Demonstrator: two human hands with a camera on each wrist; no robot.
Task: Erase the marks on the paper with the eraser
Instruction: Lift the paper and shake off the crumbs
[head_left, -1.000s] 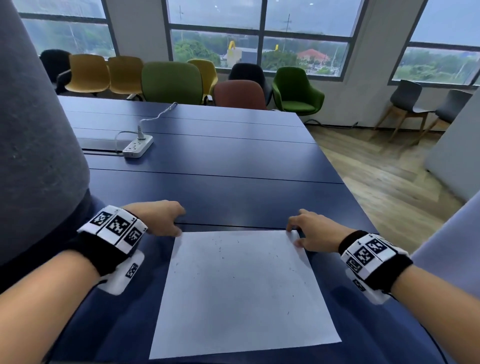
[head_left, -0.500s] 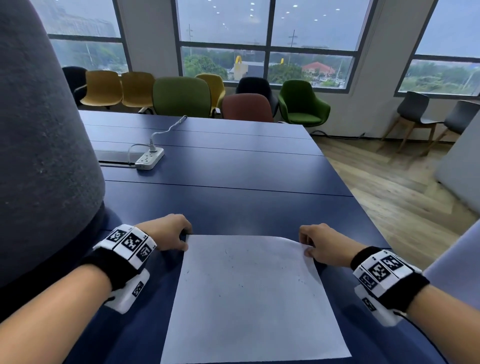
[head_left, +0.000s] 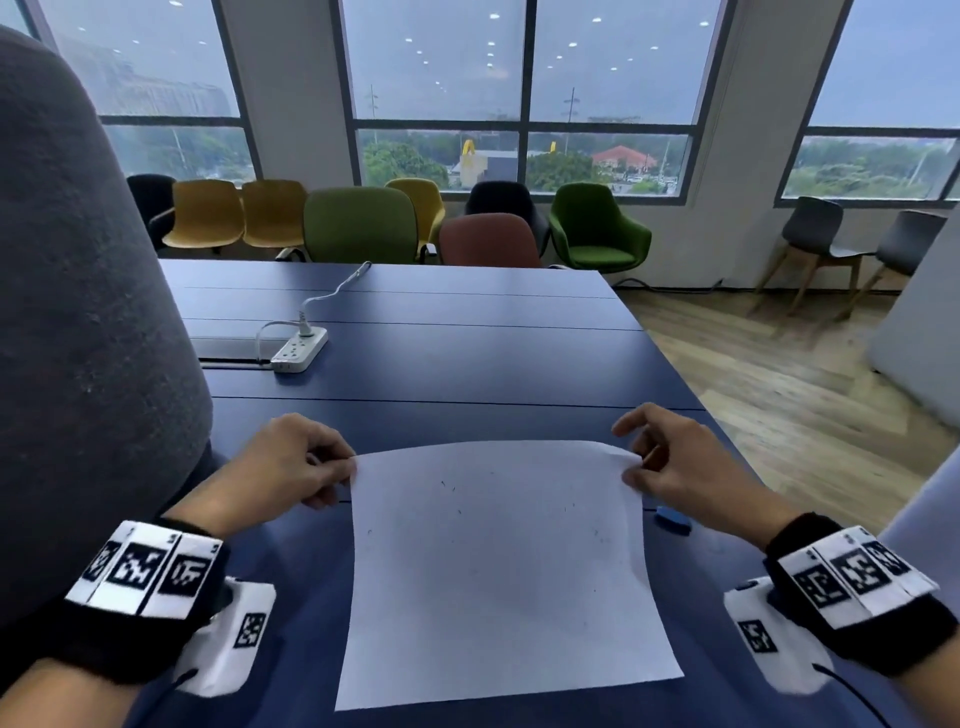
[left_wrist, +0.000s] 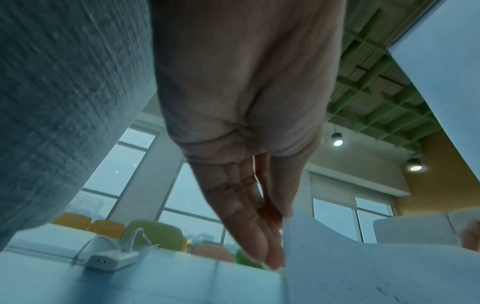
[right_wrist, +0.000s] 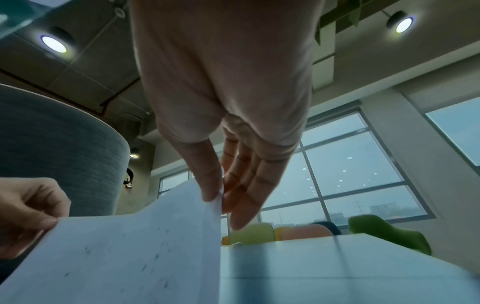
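Since a second ago you have lifted the far edge of the white sheet of paper (head_left: 498, 566) off the dark blue table (head_left: 467, 364), and a small blue eraser (head_left: 672, 517) has appeared on the table just beside the paper's right edge, under your right wrist; before, the sheet lay flat and your hands only rested on its far corners.

Now the near edge of the paper rests on the table close to you and the far edge curves upward; your left hand (head_left: 291, 462) pinches the far left corner between thumb and fingers, and your right hand (head_left: 670, 462) pinches the far right corner in the same way; the two hands are well apart, one at each corner.

I think you are adjusting the sheet before erasing; lower it slowly and keep it tight so no fold forms; then one hand should press it flat while the other takes the eraser.

The paper's long axis runs away from you, near to far; faint small dark marks (head_left: 457, 499) are scattered mostly on its far half.

Farther on the table lies a white power strip (head_left: 300, 351); beyond it coloured chairs stand under the windows.
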